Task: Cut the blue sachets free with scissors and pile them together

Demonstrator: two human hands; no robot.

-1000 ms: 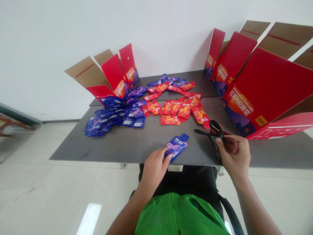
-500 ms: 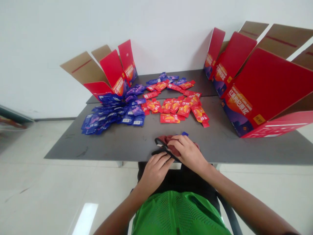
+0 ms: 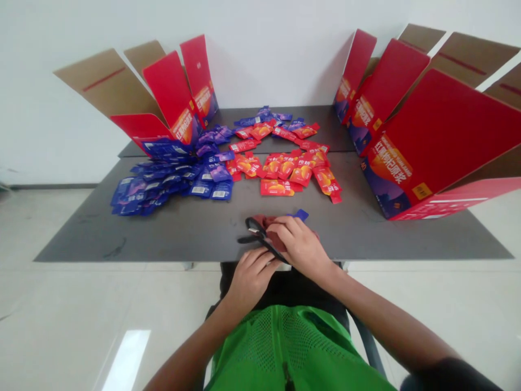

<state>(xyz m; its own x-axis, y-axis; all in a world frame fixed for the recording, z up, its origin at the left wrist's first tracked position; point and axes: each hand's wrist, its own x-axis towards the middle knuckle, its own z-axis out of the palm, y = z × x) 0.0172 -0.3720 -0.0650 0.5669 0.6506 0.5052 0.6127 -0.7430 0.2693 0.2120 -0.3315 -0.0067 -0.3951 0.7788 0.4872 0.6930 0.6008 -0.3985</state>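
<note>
two bare hands are working together at the near edge of a dark grey table (image 3: 163, 239), just in front of a person wearing a green mesh vest (image 3: 285, 347). the right hand (image 3: 301, 244) is reaching across the body, its fingers spread and lying over a crumpled dark red item (image 3: 272, 228); how firmly they are gripping it is hard to tell. the left hand (image 3: 250, 277) is sitting just below, its fingers loosely curled and touching the lower arm of a pair of black-handled scissors (image 3: 255, 228). whether those fingers have real hold of the scissors, i cannot tell. the scissors are lying nearly flat between the hands, with their black loop showing and their blades pointing left.

a small corner of a blue pouch (image 3: 302, 215) is poking out beyond the right hand. handling seems safest if the blades are staying clear of the fingertips, with the item pressing flat against the table.

farther off, blue pouches (image 3: 163, 187) are spreading in a loose heap and red pouches (image 3: 285, 174) are scattering beside them, between open red cartons (image 3: 171, 92) on the left and larger ones (image 3: 431, 141) on the right.
</note>
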